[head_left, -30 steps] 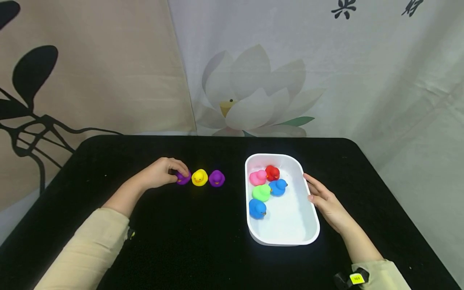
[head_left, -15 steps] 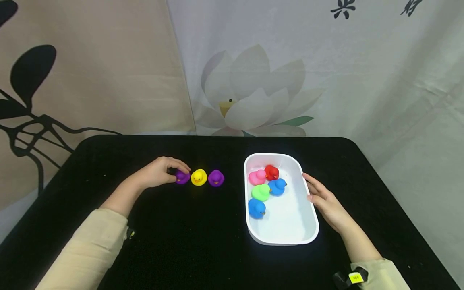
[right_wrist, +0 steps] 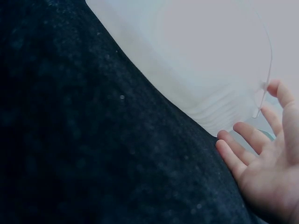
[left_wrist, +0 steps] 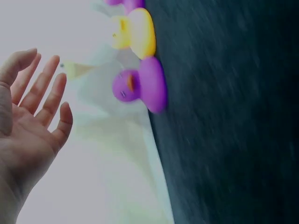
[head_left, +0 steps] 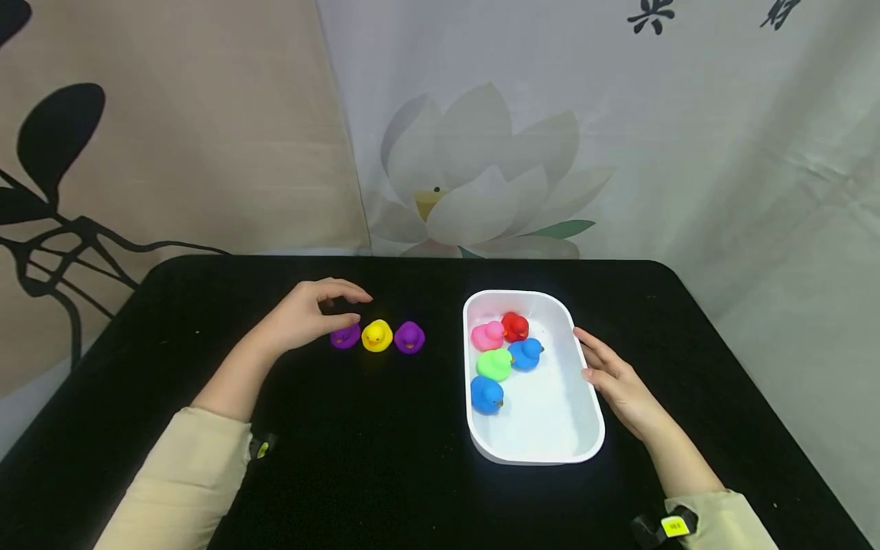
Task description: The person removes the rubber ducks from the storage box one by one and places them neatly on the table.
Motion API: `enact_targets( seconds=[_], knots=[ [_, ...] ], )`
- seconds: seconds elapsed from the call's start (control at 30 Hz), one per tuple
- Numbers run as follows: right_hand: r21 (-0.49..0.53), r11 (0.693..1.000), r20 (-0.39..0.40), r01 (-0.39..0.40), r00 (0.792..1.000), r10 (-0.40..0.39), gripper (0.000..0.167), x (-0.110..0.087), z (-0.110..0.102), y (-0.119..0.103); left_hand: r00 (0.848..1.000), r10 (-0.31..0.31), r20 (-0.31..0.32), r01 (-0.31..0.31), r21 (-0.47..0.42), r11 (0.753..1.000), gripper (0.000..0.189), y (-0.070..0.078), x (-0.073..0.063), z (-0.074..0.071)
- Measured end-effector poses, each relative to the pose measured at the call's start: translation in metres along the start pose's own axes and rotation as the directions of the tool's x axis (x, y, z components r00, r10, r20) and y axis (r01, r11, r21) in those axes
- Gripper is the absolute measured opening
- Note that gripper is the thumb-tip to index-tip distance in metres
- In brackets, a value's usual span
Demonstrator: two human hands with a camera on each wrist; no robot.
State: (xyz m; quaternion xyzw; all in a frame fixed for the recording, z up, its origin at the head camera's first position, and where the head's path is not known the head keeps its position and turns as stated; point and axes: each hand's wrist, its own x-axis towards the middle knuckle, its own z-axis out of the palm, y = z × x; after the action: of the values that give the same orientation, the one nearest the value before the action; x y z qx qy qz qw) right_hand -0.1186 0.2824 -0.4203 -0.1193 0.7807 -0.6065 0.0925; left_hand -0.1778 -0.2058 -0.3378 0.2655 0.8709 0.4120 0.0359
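Observation:
Three toy ducks stand in a row on the black table: a purple duck, a yellow duck and another purple duck. Just above the leftmost one is my left hand, its fingers spread and holding nothing; the left wrist view has that purple duck apart from the fingers. To the right sits a white tray. My right hand rests against its right side, thumb at the rim and loosely straight fingers along the outer wall.
Inside the tray lie a pink duck, a red duck, a green duck and two blue ducks, one upper and one lower. Behind the black table hangs a printed curtain.
My left hand has let go of the leftmost purple duck, lifting up and slightly right with its fingers spreading. The duck stays in the row. My right hand and the tray have held still.

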Motion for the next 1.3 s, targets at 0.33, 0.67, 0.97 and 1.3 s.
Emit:
enact_targets(
  seconds=[0.33, 0.67, 0.97, 1.3],
  knots=[
    [0.010, 1.000, -0.002, -0.001, 1.000, 0.001, 0.061, -0.002, 0.000, 0.000, 0.993, 0.088, -0.077, -0.093, -0.059, 0.994, 0.031, 0.039, 0.006, 0.029],
    [0.009, 1.000, 0.002, 0.002, 1.000, -0.002, 0.061, -0.002, 0.000, 0.000, 0.983, 0.168, -0.070, -0.175, -0.107, 0.979, 0.032, 0.067, 0.013, 0.068],
    [0.006, 1.000, 0.003, 0.003, 1.000, -0.003, 0.061, -0.001, 0.000, -0.001, 0.986, 0.165, -0.021, -0.166, -0.022, 0.986, 0.037, 0.092, 0.018, 0.100],
    [0.009, 1.000, 0.003, 0.003, 1.000, -0.003, 0.061, -0.001, 0.001, -0.001, 0.986, 0.166, 0.027, -0.168, 0.178, 0.970, 0.041, 0.107, 0.023, 0.130]
  ],
)
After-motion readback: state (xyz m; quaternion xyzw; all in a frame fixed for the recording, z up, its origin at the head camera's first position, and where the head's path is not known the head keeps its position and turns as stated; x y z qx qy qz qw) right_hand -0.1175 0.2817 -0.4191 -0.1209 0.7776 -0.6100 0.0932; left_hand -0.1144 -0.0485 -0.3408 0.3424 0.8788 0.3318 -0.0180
